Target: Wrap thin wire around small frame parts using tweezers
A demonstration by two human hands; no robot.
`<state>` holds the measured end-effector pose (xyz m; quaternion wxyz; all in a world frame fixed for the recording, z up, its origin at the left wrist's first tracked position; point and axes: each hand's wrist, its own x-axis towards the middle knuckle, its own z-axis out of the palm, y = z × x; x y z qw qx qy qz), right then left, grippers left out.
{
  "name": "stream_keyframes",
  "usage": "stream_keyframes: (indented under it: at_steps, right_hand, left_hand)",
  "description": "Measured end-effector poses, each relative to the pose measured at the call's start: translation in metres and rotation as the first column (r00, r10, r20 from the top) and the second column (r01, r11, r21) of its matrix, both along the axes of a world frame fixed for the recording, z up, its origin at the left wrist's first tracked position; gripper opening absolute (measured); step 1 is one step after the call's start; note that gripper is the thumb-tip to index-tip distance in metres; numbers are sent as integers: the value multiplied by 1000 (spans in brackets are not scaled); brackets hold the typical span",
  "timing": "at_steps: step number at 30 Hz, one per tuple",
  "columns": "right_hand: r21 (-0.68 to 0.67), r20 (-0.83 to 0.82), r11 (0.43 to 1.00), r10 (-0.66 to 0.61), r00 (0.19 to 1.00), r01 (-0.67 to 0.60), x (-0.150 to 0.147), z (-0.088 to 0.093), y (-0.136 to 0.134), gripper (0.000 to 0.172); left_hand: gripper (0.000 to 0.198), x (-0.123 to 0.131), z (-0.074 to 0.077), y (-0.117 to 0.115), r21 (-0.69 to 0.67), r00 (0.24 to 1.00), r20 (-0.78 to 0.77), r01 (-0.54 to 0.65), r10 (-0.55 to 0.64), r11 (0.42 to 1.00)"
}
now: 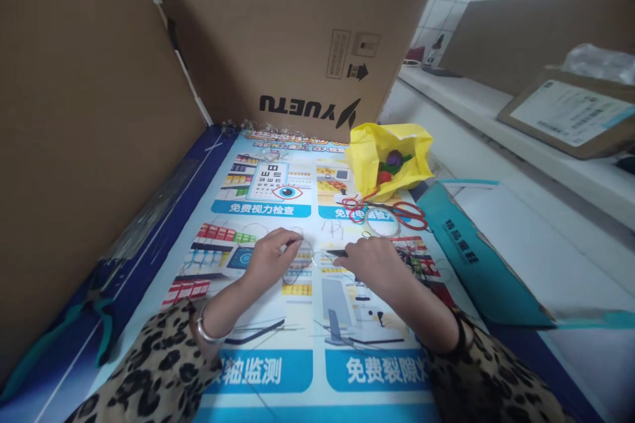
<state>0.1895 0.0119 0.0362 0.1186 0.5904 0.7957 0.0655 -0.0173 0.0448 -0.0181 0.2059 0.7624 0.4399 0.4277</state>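
My left hand (pixel 272 256) is over the middle of the printed mat, thumb and forefinger pinched together on thin wire. A curved piece of wire (pixel 313 259) shows between my two hands, light-coloured and partly looped. My right hand (pixel 377 258) is closed, knuckles up, and a dark pointed tool tip (pixel 338 252) sticks out from its fingers toward the wire. The rest of that tool is hidden, so its kind is unclear. Thin loose wires (pixel 270 337) lie on the mat below both hands.
A yellow bag (pixel 364 158) holding coloured bundles stands beyond my right hand. Close to it are red-handled scissors (pixel 411 215), a pale wire coil (pixel 381 221) and red cord (pixel 352 207). Teal-handled pliers (pixel 103 324) lie left. Cardboard (pixel 297 20) walls the back; a teal box (pixel 461 244) stands right.
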Motion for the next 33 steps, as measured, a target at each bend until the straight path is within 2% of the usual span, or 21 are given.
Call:
stream_keyframes:
  at_steps: [3,11,15,21,28,33]
  right_hand:
    - [-30,27,1000,4,1000,-3,8,5,2,43]
    - [41,54,985,-168,984,166,27,10,11,57]
    - [8,49,991,-133,990,132,22,11,9,58]
    - [-84,69,994,-59,996,65,3,14,0,53]
    - [-44,54,999,21,998,-19,-9,9,-3,47]
    - [16,83,997,73,994,-75,-16,8,-2,41]
  left_hand:
    - [11,0,0,-2,24,998,-47,36,-34,999]
    - [13,-1,-1,-1,111,987,-151,69,-52,991]
    - [12,-2,1,-1,163,998,-60,0,10,987]
    - [11,-4,8,-2,120,999,29,-36,33,992]
    - [11,-5,16,-4,95,982,175,-87,69,992]
    - [12,-8,16,-2,-34,931,322,-171,173,985]
